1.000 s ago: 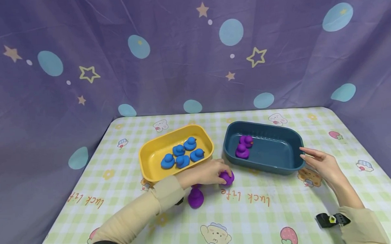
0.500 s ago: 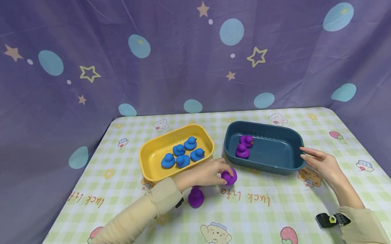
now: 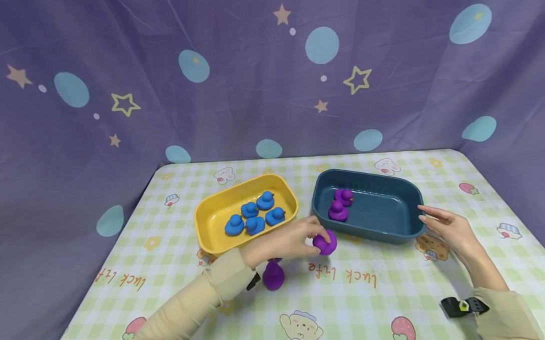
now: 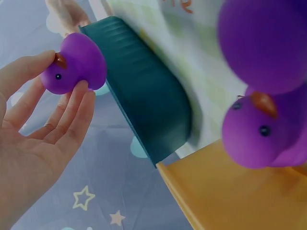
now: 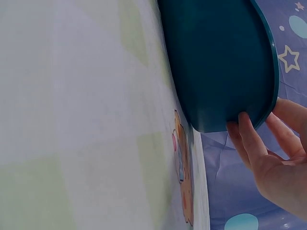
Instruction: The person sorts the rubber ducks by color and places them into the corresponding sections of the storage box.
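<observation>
Pinching a purple duck [image 3: 325, 242] in its fingertips, the left hand [image 3: 286, 241] is holding it just off the tablecloth, beside the teal tub [image 3: 394, 229]. Right hand [image 3: 450, 230], fingers relaxed, is touching the tub's rim. Best: keeping the light pinch, clearing the near wall, releasing inside beside the two ducks [image 3: 339, 204].
</observation>
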### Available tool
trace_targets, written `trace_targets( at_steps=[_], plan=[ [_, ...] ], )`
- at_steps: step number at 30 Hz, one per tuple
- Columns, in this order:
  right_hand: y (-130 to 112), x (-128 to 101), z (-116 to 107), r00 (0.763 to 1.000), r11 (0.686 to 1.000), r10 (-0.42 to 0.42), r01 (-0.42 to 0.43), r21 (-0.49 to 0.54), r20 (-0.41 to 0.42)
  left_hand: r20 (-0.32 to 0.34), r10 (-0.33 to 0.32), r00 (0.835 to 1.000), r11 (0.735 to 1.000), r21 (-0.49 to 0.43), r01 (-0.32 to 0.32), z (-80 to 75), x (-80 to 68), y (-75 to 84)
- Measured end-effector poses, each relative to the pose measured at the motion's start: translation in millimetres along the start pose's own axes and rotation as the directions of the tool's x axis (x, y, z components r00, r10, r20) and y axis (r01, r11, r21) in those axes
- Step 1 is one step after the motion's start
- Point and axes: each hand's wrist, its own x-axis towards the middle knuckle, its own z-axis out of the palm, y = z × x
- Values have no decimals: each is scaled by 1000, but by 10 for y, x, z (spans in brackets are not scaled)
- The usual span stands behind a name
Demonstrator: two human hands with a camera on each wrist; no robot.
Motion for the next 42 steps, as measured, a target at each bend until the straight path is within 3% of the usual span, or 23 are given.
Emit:
trace_targets(
  at_steps=[7, 20, 34, 42],
  plan=[
    [0, 1, 0, 1000, 1000, -13, 13, 3, 4, -76, 83, 994, 997, 4, -83, -50, 94, 48],
    [23, 20, -3, 1000, 1000, -9, 9, -22, -3, -121, 75, 990, 996, -44, -81, -114, 317, 121],
    [-224, -125, 15, 1000, 999, 6, -6, -46, 19, -141, 32, 990, 995, -85, -44, -166, 614, 89],
    [-89, -50, 12, 1000, 999, 29, -29, -26, -4, -146, 39, 989, 997, -63, -49, -179, 771, 65]
  ],
)
